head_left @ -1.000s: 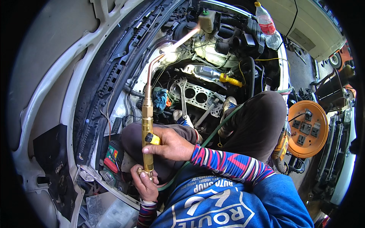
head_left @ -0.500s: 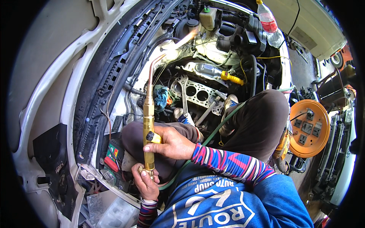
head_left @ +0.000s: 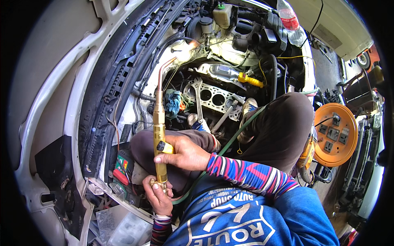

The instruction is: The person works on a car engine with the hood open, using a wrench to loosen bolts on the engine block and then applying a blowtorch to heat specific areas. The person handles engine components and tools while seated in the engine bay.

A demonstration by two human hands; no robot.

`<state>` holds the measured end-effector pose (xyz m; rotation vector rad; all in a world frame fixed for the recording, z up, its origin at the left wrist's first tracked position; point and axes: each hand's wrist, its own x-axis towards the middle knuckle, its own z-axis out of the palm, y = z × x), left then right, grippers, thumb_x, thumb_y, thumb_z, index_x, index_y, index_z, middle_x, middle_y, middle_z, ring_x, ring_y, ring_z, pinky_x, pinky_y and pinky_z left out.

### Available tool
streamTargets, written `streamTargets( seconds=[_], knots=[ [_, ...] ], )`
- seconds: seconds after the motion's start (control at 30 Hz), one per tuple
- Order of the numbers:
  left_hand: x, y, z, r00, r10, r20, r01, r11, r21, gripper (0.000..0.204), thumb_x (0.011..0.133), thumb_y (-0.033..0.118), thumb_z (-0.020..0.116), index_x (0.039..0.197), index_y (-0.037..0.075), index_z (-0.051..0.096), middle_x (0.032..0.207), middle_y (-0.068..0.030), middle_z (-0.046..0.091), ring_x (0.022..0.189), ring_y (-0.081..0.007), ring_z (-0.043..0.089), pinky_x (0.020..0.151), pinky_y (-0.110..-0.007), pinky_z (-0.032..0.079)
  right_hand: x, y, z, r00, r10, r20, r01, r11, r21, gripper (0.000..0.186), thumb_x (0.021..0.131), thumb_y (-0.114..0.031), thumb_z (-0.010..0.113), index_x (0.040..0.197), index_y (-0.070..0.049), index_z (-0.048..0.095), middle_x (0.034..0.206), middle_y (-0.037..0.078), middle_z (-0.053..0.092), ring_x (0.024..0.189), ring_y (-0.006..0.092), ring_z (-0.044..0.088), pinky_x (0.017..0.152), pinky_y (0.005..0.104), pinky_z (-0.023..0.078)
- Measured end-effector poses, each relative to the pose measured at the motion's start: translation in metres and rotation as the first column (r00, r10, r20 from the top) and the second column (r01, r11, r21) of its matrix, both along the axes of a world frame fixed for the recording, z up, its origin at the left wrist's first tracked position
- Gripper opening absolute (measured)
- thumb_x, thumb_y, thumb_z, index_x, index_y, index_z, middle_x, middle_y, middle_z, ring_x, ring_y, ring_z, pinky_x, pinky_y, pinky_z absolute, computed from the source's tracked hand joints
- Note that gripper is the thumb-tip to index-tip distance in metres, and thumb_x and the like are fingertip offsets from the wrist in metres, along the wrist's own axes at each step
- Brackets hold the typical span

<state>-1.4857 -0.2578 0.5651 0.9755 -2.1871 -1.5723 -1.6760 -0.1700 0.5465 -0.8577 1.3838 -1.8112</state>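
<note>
A brass gas torch [head_left: 159, 135] stands almost upright in the picture, with its bent copper tip [head_left: 162, 69] pointing away over the engine bay. A pale flame glow [head_left: 189, 46] shows beyond the tip. My right hand [head_left: 184, 153] is wrapped around the torch's handle, beside a black-ended knob. Lower down, my left hand [head_left: 159, 196] closes its fingers on the brass valve knobs at the torch's base. A green hose [head_left: 234, 139] runs past my legs. An engine block [head_left: 215, 98] with round bores lies ahead of my shoes, a wrench [head_left: 199, 98] resting on it.
A yellow-handled work lamp [head_left: 250, 80] lies beyond the block. Blue cloth [head_left: 172, 101] sits left of it. A plastic bottle [head_left: 290, 24] stands at the bay's far right edge. To my right is an orange cable reel [head_left: 336, 149]; a red-and-green tool [head_left: 122, 170] lies by my left knee.
The long bright flame at the tip has shrunk to a shorter, fainter glow. My view has shifted slightly; both hands keep their hold on the torch.
</note>
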Motion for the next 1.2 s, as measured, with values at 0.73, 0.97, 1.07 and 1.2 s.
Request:
streamTargets(
  seconds=[0.73,0.97,1.07,1.2],
  knots=[
    [-0.045,-0.007,0.01,0.994,-0.08,0.08,0.074,0.994,0.075,0.033,0.107,0.026,0.038,0.133,0.007,0.044,0.076,-0.0044,0.055,0.054,-0.006,0.041,0.049,-0.02,0.034,-0.021,0.011,-0.052,0.923,-0.009,0.384,-0.027,0.996,0.088,0.032,0.091,-0.032,0.074,0.098,-0.001,0.072,0.076,-0.001,0.065,0.07,0.0081,0.055,0.064,0.0275,0.046],
    [-0.131,-0.022,-0.012,0.898,-0.232,0.373,0.293,0.949,-0.116,0.025,0.104,0.019,0.042,0.119,0.001,0.053,0.074,-0.0124,0.061,0.06,-0.0213,0.062,0.062,-0.037,0.05,-0.056,0.019,-0.099,0.794,-0.385,0.471,0.191,0.892,0.409,0.039,0.089,-0.04,0.074,0.092,-0.001,0.073,0.07,0.003,0.065,0.06,0.0091,0.053,0.055,0.0267,0.042],
    [-0.168,-0.022,-0.044,0.87,-0.276,0.408,0.36,0.922,-0.142,0.024,0.103,0.02,0.043,0.116,0.003,0.054,0.08,-0.0208,0.065,0.067,-0.033,0.067,0.066,-0.045,0.051,-0.072,0.021,-0.133,0.666,-0.468,0.581,0.269,0.877,0.398,0.032,0.09,-0.036,0.074,0.094,-0.004,0.073,0.072,0.001,0.068,0.056,0.0052,0.049,0.05,0.0231,0.036],
    [-0.205,-0.024,-0.091,0.825,-0.318,0.467,0.481,0.83,-0.284,0.023,0.102,0.022,0.044,0.11,0.003,0.054,0.084,-0.0253,0.065,0.075,-0.0433,0.062,0.069,-0.052,0.048,-0.082,0.028,-0.167,0.637,-0.507,0.581,0.295,0.856,0.424,0.025,0.092,-0.027,0.073,0.095,-0.002,0.073,0.075,0.002,0.069,0.055,0.0048,0.048,0.049,0.0225,0.034]
  ],
)
